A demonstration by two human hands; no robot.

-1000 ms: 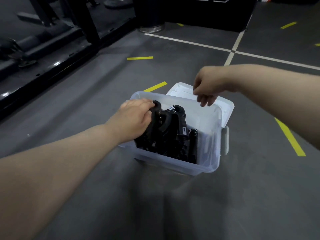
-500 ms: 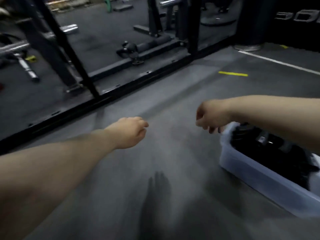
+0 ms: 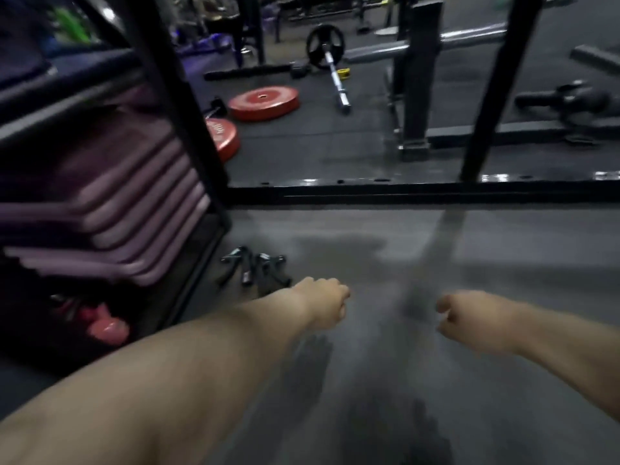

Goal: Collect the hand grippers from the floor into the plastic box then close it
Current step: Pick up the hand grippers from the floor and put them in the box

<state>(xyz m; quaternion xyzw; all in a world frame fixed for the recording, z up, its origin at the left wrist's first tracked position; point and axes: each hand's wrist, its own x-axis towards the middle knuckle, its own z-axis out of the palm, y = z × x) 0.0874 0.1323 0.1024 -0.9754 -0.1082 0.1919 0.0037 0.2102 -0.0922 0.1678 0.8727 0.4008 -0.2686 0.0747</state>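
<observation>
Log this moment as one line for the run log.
stage: collecting | left hand: empty, near grippers on floor by rack | right hand: empty | box: out of view

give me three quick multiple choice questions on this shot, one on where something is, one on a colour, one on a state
1. Where do the hand grippers lie?
A) on the floor beside the stack of purple mats
B) on a chair
C) on a bench

2. What colour are the weight plates lying flat in the background?
A) green
B) red
C) yellow

3. What do the left hand and right hand hold?
A) a gripper each
B) a dumbbell
C) nothing

Answers: 1 A, they lie on the grey floor just ahead of the left hand; 2 B, both plates are red; 3 C, no object is in either hand.
</observation>
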